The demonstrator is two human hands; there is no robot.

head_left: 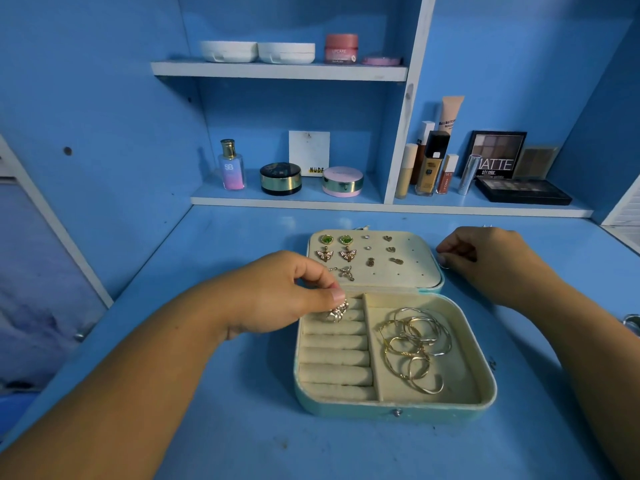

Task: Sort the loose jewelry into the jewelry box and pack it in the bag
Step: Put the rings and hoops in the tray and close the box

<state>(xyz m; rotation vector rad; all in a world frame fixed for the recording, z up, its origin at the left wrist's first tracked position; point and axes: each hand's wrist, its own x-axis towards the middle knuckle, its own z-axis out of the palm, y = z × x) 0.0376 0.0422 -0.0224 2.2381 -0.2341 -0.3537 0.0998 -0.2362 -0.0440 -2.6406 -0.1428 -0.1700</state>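
The left hand [277, 292], at the left side of the jewelry box [394, 408], pinches a ring [337, 311] over its farthest ring rolls [336, 356], a sorting step that likely next calls for pressing it into a slot, while the right hand [485, 258] curls just right of the lid [412, 271], whether holding anything I cannot tell.

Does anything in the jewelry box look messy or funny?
Yes. The thin gold hoop earrings lie jumbled over each other in the right compartment of the open teal jewelry box.
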